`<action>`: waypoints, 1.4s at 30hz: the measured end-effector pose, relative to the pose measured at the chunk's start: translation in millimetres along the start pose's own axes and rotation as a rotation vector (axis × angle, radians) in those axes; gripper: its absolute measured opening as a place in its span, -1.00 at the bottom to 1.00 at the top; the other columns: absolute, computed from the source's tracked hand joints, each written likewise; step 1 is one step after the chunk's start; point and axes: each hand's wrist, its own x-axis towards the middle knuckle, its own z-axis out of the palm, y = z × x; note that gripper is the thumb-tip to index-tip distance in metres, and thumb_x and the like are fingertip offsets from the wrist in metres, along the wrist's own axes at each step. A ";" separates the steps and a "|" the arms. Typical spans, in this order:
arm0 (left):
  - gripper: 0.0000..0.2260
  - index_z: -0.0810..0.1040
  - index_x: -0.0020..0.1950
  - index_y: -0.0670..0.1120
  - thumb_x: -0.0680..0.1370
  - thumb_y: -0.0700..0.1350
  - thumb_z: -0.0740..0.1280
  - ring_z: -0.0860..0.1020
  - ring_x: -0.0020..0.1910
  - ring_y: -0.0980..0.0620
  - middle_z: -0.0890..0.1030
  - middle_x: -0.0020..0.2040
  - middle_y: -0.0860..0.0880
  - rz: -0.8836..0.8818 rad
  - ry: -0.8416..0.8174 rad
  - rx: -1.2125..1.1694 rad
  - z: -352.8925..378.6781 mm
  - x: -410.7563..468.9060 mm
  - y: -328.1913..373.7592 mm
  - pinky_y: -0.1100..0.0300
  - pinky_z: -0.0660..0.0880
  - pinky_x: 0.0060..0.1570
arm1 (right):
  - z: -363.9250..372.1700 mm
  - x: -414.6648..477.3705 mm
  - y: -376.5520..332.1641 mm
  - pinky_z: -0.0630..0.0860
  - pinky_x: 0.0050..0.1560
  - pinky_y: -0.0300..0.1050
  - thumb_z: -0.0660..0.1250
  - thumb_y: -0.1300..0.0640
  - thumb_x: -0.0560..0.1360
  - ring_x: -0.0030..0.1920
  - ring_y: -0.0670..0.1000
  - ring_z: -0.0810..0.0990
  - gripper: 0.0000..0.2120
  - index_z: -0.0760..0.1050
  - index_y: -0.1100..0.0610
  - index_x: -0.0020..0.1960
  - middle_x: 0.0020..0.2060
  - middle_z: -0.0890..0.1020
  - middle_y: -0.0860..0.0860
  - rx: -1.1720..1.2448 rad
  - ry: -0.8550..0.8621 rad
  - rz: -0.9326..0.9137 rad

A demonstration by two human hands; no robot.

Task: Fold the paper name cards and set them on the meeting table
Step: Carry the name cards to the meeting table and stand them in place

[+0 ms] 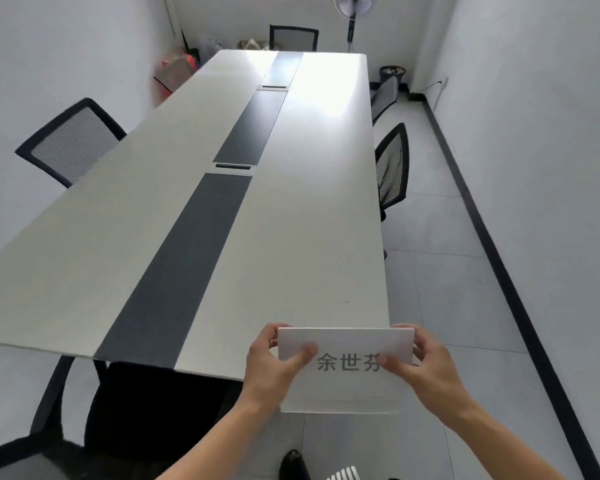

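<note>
between both hands, name card (347,375)

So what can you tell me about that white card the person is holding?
The card is white paper, wider than tall, with grey printed characters across its middle. Its top strip is folded over toward the viewer. It is held in the air at the near right corner of the table, the left hand and right hand pinching its two ends, thumbs on the front.
</note>
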 end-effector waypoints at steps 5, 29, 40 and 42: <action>-0.58 0.53 -0.05 0.03 0.22 0.09 0.61 0.58 0.03 0.02 0.62 -0.06 0.00 0.007 -0.064 0.070 3.5 65.7 -0.6 0.01 0.63 -0.08 | 5.2 56.0 10.0 0.67 -0.15 -0.01 0.58 0.16 0.26 0.03 0.00 0.62 -0.61 0.53 0.03 0.02 -0.10 0.68 -0.03 -0.005 0.035 0.022; -0.50 0.47 0.08 0.14 0.25 -0.07 0.59 0.56 -0.09 -0.03 0.56 0.05 0.02 -0.154 -0.033 0.219 47.8 223.1 -17.7 0.11 0.62 -0.13 | -5.6 233.2 59.3 0.64 -0.07 0.03 0.52 -0.27 0.19 0.02 0.00 0.65 -0.51 0.50 -0.17 0.05 0.11 0.57 -0.30 -0.095 -0.050 0.022; -0.46 0.46 0.25 0.19 0.31 0.09 0.54 0.45 0.18 0.22 0.48 0.19 0.25 -0.095 -0.517 0.531 7.4 268.0 -7.5 0.47 0.31 0.07 | -21.5 258.0 40.2 0.57 0.06 -0.17 0.62 -0.20 0.06 0.08 -0.05 0.59 -0.22 0.49 -0.12 0.25 0.10 0.59 -0.12 -0.328 -0.341 0.308; -0.52 0.49 0.19 0.22 0.31 0.13 0.53 0.47 0.19 0.22 0.52 0.20 0.23 -0.114 -0.552 0.495 4.9 276.3 -4.6 0.41 0.33 0.10 | -20.4 259.3 34.9 0.57 0.02 -0.21 0.63 -0.21 0.04 0.06 -0.04 0.60 -0.25 0.54 -0.09 0.19 0.05 0.63 -0.11 -0.284 -0.313 0.315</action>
